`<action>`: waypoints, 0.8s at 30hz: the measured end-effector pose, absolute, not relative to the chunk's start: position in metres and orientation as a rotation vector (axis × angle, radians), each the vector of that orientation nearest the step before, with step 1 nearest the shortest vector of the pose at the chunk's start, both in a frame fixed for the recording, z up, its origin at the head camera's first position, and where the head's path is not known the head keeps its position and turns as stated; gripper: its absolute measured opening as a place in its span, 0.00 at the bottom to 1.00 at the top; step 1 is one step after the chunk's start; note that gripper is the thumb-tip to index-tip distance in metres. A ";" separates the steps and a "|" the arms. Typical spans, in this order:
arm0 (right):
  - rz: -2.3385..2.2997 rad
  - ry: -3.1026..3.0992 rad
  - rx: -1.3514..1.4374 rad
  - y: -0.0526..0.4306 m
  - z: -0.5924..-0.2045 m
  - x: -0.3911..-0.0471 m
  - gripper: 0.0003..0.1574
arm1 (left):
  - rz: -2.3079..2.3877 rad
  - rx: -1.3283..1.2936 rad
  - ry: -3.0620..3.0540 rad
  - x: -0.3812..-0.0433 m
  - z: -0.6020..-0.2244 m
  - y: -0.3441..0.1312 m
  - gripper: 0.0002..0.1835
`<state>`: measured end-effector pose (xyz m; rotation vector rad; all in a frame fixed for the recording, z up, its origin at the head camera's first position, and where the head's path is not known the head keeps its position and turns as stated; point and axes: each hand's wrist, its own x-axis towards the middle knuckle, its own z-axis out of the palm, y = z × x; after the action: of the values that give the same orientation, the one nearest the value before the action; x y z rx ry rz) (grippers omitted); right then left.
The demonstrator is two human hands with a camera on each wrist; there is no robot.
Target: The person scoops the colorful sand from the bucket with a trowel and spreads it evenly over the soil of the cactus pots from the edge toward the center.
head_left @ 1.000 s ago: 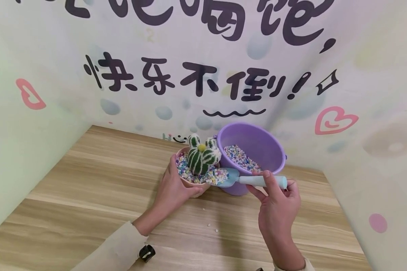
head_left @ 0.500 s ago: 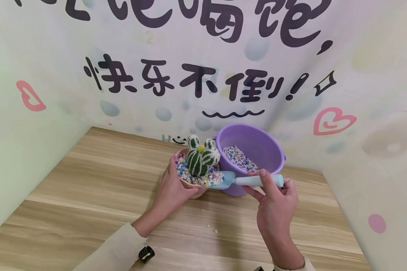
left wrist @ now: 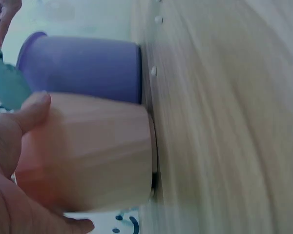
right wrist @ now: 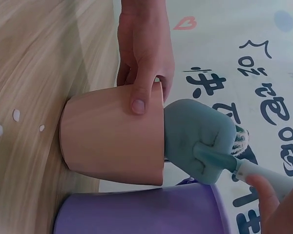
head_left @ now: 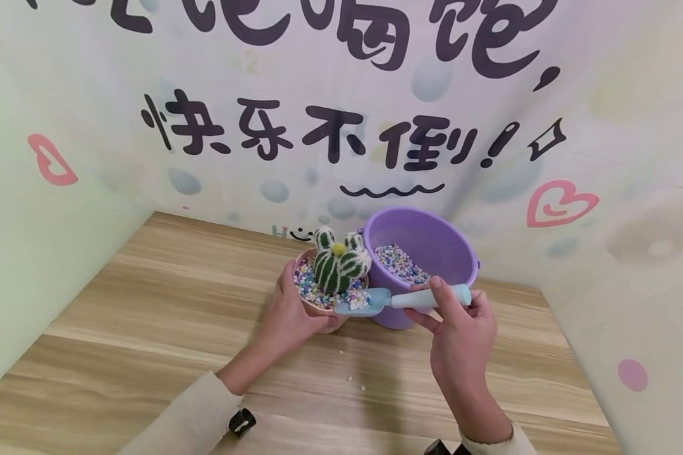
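Since the earliest head frame, the scoop [head_left: 377,300] has shifted left over the pot's rim, along with the right hand [head_left: 465,338], and its load of beads [head_left: 356,297] has grown smaller, with more bare blade showing. In the head view, that hand pinches the scoop's pale handle, thumb on top. The left hand [head_left: 284,316] holds the pot [head_left: 317,309] round its left and near sides. Inside the pot, a striped fuzzy cactus [head_left: 332,273] with a yellow tip stands among coloured beads. The purple bucket [head_left: 438,240] is just right of the pot and has similar beads inside. Both stand on the wood-grain tabletop [head_left: 148,316], in front of a backdrop [head_left: 227,183] with dark characters.

In the left wrist view, the left thumb lies at the rim against the peach wall, fingers on the opposite side; the bucket is beside the pot. The blade and part of the right hand show at upper left.

In the right wrist view, the underside of the blade is at the pot's mouth, hiding most of the cactus. Right-hand fingers touch the handle; small white pieces [right wrist: 16,115] lie on the tabletop near the pot's base.
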<state>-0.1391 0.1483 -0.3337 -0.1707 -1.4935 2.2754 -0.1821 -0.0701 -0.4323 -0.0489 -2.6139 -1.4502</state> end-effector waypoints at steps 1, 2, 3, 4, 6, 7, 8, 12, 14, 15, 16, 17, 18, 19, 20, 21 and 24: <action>2.270 -1.508 -0.165 0.148 -0.333 -0.140 0.19 | -1.470 -0.067 -2.619 -0.183 -0.432 -0.072 0.73; 2.266 -1.524 -0.156 0.148 -0.331 -0.141 0.19 | -1.491 -0.087 -2.619 -0.185 -0.433 -0.074 0.72; 2.262 -1.538 -0.145 0.148 -0.330 -0.142 0.19 | -1.511 -0.106 -2.617 -0.186 -0.434 -0.076 0.72; 2.254 -1.557 -0.132 0.148 -0.328 -0.143 0.19 | -1.528 -0.125 -2.615 -0.188 -0.434 -0.077 0.71; 2.238 -1.590 -0.106 0.148 -0.325 -0.146 0.19 | -1.560 -0.160 -2.600 -0.190 -0.436 -0.079 0.71; 2.228 -1.604 -0.099 0.148 -0.323 -0.147 0.19 | -1.574 -0.174 -2.589 -0.191 -0.436 -0.080 0.70; 2.222 -1.617 -0.095 0.148 -0.321 -0.148 0.19 | -1.583 -0.187 -2.577 -0.192 -0.437 -0.080 0.69; 2.210 -1.653 -0.105 0.147 -0.313 -0.152 0.20 | -1.591 -0.212 -2.545 -0.193 -0.437 -0.080 0.68; 2.207 -1.668 -0.111 0.147 -0.309 -0.153 0.21 | -1.591 -0.206 -2.540 -0.192 -0.437 -0.079 0.68; 2.212 -1.673 -0.110 0.147 -0.308 -0.154 0.22 | -1.589 -0.201 -2.541 -0.192 -0.436 -0.078 0.67; 2.217 -1.680 -0.107 0.147 -0.307 -0.155 0.22 | -1.587 -0.193 -2.543 -0.191 -0.436 -0.078 0.67; 2.222 -1.683 -0.105 0.146 -0.305 -0.155 0.22 | -1.589 -0.183 -2.544 -0.191 -0.436 -0.077 0.67; 2.226 -1.686 -0.102 0.146 -0.304 -0.156 0.23 | -1.589 -0.174 -2.545 -0.190 -0.436 -0.076 0.67; 2.234 -1.685 -0.097 0.146 -0.303 -0.157 0.23 | -1.581 -0.165 -2.548 -0.190 -0.436 -0.076 0.67; 2.244 -1.683 -0.096 0.146 -0.302 -0.158 0.24 | -1.580 -0.158 -2.548 -0.189 -0.436 -0.075 0.67; 2.253 -1.683 -0.089 0.146 -0.301 -0.159 0.24 | -1.576 -0.153 -2.548 -0.189 -0.436 -0.074 0.67; 2.267 -1.689 -0.094 0.146 -0.299 -0.161 0.24 | -1.571 -0.144 -2.542 -0.188 -0.436 -0.073 0.66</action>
<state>-0.1607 0.1457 -0.2987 -0.0940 -1.6886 2.2670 -0.1883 -0.0734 -0.4361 -0.1437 -2.5420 -1.5715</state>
